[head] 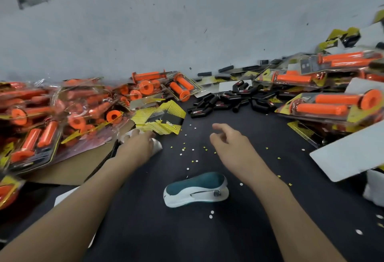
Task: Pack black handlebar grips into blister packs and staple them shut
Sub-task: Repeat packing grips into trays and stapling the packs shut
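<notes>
Currently: right hand [230,145] loosely spread, empty, beyond stapler [196,189]; left hand [137,147] beyond-left at card pile [164,120] edge, grip unclear; open mat [182,164] between.

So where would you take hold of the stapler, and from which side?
Around its middle, from above, with the palm on the teal top and the fingers down the white sides. The stapler lies upright on the black table, teal top up, long axis running left to right, with nothing leaning on it.

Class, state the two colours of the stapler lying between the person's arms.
The stapler is teal on top, white below; head view.
</notes>
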